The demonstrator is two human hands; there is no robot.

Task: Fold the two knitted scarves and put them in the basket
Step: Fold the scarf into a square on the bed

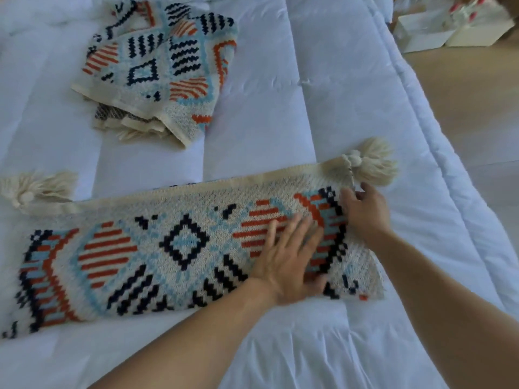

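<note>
Your left hand [289,256] lies flat with straight fingers, pressing down on the right half of the near scarf [168,248]. Your right hand [365,211] sits at that scarf's right end, fingers bent over the edge just below a tassel. Blur keeps you from telling whether they pinch the knit or only touch it.

Two scarves are in view, both cream knit patterned in orange, pale blue and navy. The near scarf stretches left to right in front of you as one long flat band, its left end reaching the frame's edge. The far scarf [157,68] lies folded into a thick, roughly square bundle up and to the left, well apart from the near one. A cream fringe [132,131] pokes out from under its near edge.

Two tassels show on the near scarf, one at each end of its far edge. The right tassel [368,164] is just beyond your right fingertips, and the left tassel [31,186] is at the far left.

Both scarves rest on a white quilt [280,94] stitched in long panels, whose padded border runs diagonally down the right side. Beyond it is a pale wooden floor [463,94]. Two white boxes [421,32] stand there at top right, holding red-and-white things too blurred to name.
</note>
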